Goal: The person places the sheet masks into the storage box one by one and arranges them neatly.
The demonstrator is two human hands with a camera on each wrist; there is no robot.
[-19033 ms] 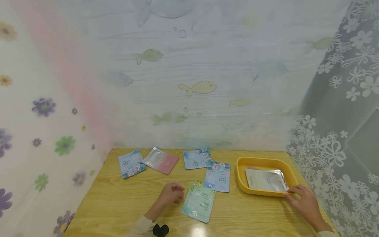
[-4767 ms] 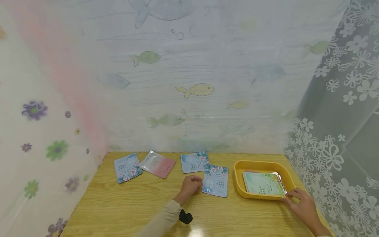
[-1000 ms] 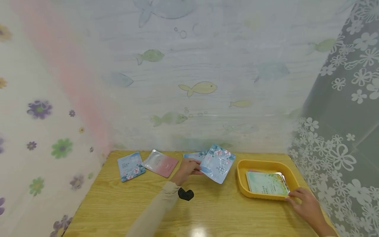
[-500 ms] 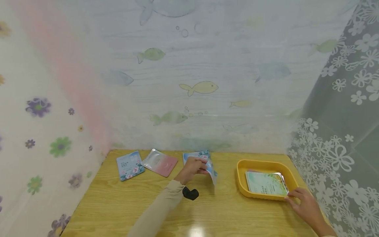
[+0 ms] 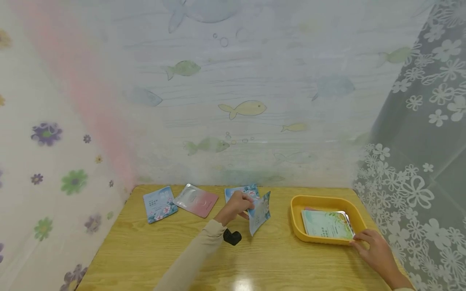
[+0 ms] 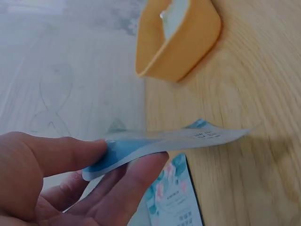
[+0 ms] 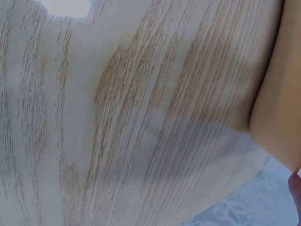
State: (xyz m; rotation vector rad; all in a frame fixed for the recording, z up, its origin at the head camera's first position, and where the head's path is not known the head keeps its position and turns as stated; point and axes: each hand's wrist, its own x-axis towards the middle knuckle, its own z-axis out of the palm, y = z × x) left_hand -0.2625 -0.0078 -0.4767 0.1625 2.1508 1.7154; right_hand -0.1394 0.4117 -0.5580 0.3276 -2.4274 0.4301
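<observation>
Head view: left hand (image 5: 236,207) in pinch on blue packet (image 5: 260,214), print (image 6: 207,134) illegible; right hand (image 5: 375,247) likewise on tray (image 5: 327,203)

Around me is an indoor nook screened on three sides: fish drawings (image 5: 250,108) on the pale front sheet (image 5: 284,97), purple and green flowers (image 5: 74,182) on the left sheet (image 5: 22,226), white flowers (image 5: 438,117) on the right sheet (image 5: 404,113). My wood-grain bench (image 5: 138,250) stands between them. Home or studio, I cannot tell.
</observation>
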